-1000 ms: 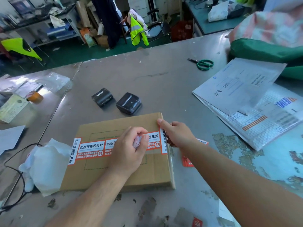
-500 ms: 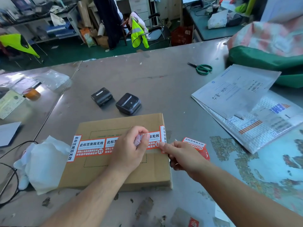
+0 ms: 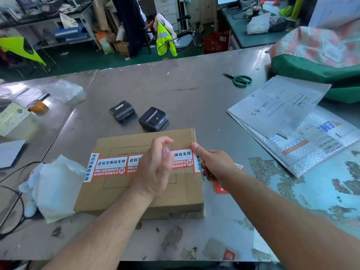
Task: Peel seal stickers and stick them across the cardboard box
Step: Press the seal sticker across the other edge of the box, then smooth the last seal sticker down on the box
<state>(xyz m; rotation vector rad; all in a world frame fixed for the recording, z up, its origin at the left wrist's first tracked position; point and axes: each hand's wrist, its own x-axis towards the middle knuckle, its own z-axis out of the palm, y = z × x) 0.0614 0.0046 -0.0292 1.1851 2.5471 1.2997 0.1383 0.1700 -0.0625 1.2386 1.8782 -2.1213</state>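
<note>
A flat cardboard box (image 3: 136,199) lies on the metal table in front of me. A row of red-and-white seal stickers (image 3: 111,165) runs across its top from the left edge to the right edge. My left hand (image 3: 153,172) hovers over the middle of the row with its fingers curled round a small crumpled scrap of backing paper (image 3: 165,152). My right hand (image 3: 216,166) presses its straight index fingertip on the sticker's upper right corner at the box's right edge. Another red sticker (image 3: 220,190) lies on the table, partly hidden under my right wrist.
Two small black devices (image 3: 121,111) (image 3: 153,118) sit just beyond the box. White crumpled plastic (image 3: 54,188) and a black cable (image 3: 11,211) lie to its left. Padded mailers (image 3: 282,114), green scissors (image 3: 240,79) and a green bag (image 3: 311,69) are on the right.
My right index finger slid down the sticker's end at the box's right edge, then came back up to its top corner. My left hand stayed over the sticker row.
</note>
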